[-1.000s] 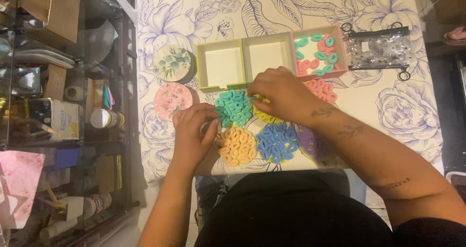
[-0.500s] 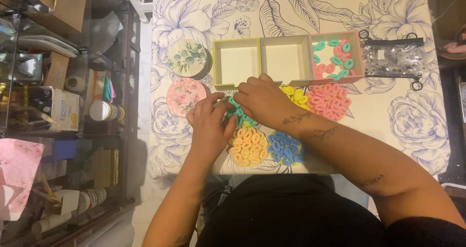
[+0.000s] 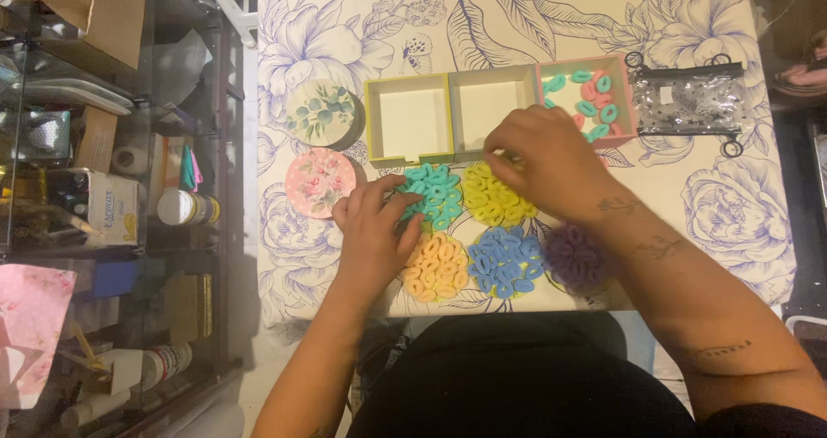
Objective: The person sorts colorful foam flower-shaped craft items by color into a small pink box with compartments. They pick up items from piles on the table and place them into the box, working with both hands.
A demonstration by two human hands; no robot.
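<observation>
Piles of small coloured rings are being sorted by colour on a flower-printed tablecloth, seen from above. The left hand is being laid flat with its fingers spread, the fingertips being pressed onto the teal pile at two o'clock from the palm; nothing is being gripped by it. The right hand is being held curled, knuckles up, over the top edge of the yellow pile, just below the tray; whether a ring is being pinched under its fingertips cannot be told, since they are being hidden by the hand itself. An orange pile is lying at six o'clock from the teal one, a blue pile at six o'clock from the yellow one, and a purple pile is being partly covered by the right forearm. At twelve o'clock from the piles a three-compartment tray is being shown: two compartments are bare, while teal and pink rings are being kept in the pink right-hand one. A clear zip pouch is lying at three o'clock from the tray, and two round floral coasters are lying at nine o'clock from it.
</observation>
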